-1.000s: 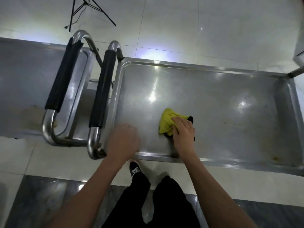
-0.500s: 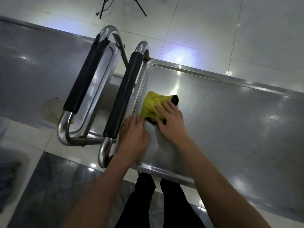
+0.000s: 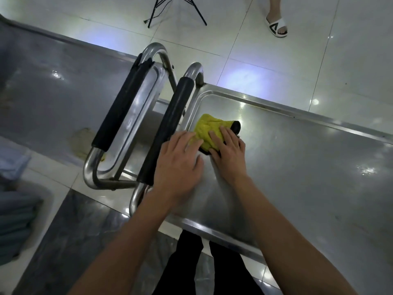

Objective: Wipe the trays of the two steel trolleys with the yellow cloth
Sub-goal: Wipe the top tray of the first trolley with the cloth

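Crumpled yellow cloth with a black edge [image 3: 209,129] sitting in the far-left corner of the right steel trolley tray [image 3: 308,167], just inside its rim. Right hand [image 3: 228,149] flat on top of cloth, fingers straight and spread, pressing it down on the tray. Left hand [image 3: 180,162] just beside, palm down over the tray's left edge, fingers relaxed and extended, fingertips touching the cloth's left side; gripping nothing. Both hands nearly touching each other. Black foam-sleeved steel handle of right trolley [image 3: 168,128] directly left of the left hand. Second black-sleeved handle [image 3: 122,111] further left, belonging to left steel trolley tray [image 3: 53,92]; brownish stain on that tray near its handle. Black trouser legs [image 3: 212,269] below the near tray rim. Black tripod legs [image 3: 174,9] on white tiled floor [image 3: 265,60] at far side, plus a foot in a white slipper [image 3: 276,26] far right. Stacked folded fabric [image 3: 14,209] at near left, blurred.
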